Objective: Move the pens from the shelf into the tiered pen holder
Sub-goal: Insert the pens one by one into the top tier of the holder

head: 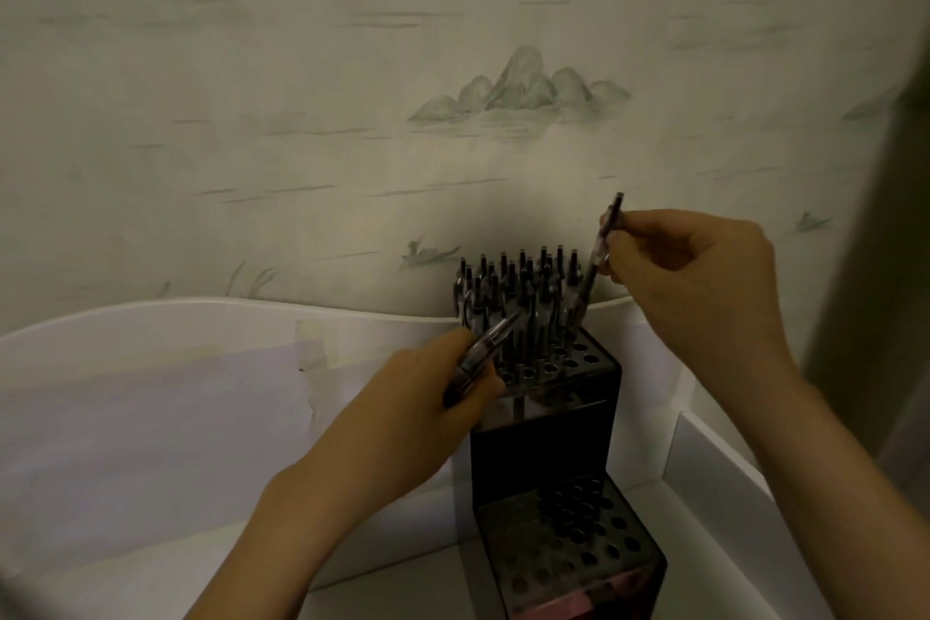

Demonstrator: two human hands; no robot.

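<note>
Right hand, fingers curled, pinching a single pen near its upper end; pen tilted, tip lowered toward the far right corner of the upper tier. Left hand, clenched round a small bundle of pens, resting just beside the near left edge of the same tier. Tiered pen holder, dark, stepped, perforated with round holes: far, higher tier crowded with upright pens; near, lower tier showing open holes only. Holder standing in the right corner of a white shelf. Pale paper sheet taped at left. Wallpaper with painted hills behind.
</note>
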